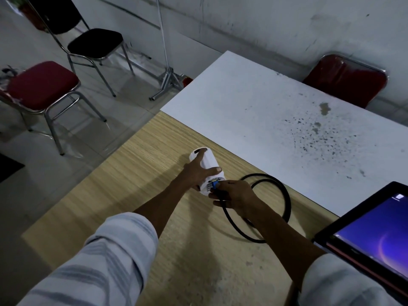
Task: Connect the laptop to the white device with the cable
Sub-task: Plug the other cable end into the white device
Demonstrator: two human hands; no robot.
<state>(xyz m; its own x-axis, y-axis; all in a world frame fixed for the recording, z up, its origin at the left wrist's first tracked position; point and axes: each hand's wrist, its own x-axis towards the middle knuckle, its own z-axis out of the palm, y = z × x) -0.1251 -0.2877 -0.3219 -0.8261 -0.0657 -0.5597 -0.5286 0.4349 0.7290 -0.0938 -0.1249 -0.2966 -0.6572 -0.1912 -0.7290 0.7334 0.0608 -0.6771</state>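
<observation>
The white device (pixel 209 161) lies on the wooden table (pixel 136 195), its vented end toward me. My left hand (pixel 198 171) rests over it, fingers spread, holding it down. My right hand (pixel 234 193) pinches the blue connector (pixel 214 183) of the black cable (pixel 284 195) and holds it against the device's near end. The cable loops to the right and runs under my right forearm. The laptop (pixel 371 237) stands open at the lower right, its screen lit blue and purple.
A white board (pixel 254 111) with dark speckles covers the far half of the table. Red chairs (pixel 42 85) and a black chair (pixel 95 41) stand on the tiled floor at left; another red chair (pixel 346 78) sits behind the board. A metal stand (pixel 167 80) rises near the wall.
</observation>
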